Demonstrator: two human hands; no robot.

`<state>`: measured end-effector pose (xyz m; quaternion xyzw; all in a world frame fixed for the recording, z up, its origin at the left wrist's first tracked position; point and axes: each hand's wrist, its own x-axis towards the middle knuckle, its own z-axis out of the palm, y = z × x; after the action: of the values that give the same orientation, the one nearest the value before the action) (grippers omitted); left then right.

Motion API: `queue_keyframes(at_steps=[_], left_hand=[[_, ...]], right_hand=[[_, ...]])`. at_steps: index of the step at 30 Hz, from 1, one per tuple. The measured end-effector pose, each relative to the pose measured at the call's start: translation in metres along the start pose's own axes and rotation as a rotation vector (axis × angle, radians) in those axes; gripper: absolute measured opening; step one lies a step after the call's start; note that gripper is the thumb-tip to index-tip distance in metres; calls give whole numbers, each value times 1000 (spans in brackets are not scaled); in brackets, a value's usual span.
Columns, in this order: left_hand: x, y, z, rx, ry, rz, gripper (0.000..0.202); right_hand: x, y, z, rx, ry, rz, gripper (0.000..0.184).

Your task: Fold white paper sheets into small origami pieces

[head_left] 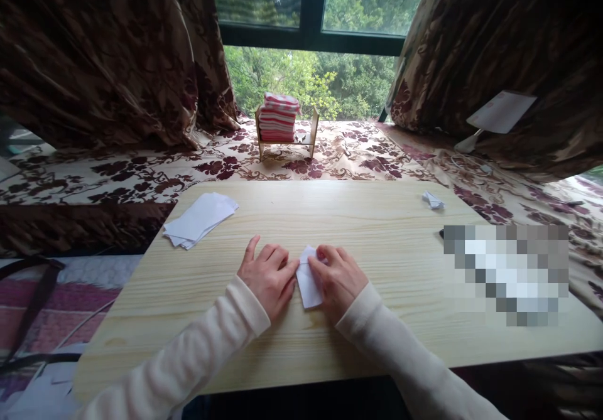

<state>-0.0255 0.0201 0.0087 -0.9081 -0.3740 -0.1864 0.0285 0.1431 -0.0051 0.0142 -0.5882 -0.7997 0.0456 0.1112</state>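
Observation:
A small folded piece of white paper lies on the table in front of me, a crease running across its upper part. My right hand covers its right side, fingers curled and thumb pressed on the paper near the crease. My left hand is at the left edge with index finger and thumb against it. The other left fingers are bent, and the little finger sticks up. Part of the paper is hidden under my right fingers.
A stack of white paper slips lies at the table's left. A small folded paper piece sits at the back right. A blurred-out object is near the right edge. Behind, a small rack holds folded striped cloths.

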Motion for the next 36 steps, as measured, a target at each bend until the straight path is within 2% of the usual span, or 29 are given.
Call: queue_keyframes(at_steps=[5,8,15,18,22,26,31,36], left_hand=[[-4,2,-7,-49,-69,-68,31],[-11,2,-10,-67,-67,-87,31],[-53,-8,-21,-60,17,-203,33],[-68,-9,-24,-25,9,-253,33],[-73,-7,-22,20,-7,-249,33],[-68,-7,-21,43,10,-222,32],[-61,-8,-21,81,-3,-205,33],[-69,-12,-24,103,26,-141,30]], right_hand=[[4,-1,-5,27,-52,24,21],[3,-9,-6,73,-64,30,22],[-6,-67,6,138,-71,8,29],[-11,-79,11,108,-45,-4,36],[-11,-77,12,63,-95,-51,40],[-4,-75,8,30,-152,-60,35],[0,-76,7,-17,-149,-79,32],[1,-75,4,-13,-163,-76,30]])
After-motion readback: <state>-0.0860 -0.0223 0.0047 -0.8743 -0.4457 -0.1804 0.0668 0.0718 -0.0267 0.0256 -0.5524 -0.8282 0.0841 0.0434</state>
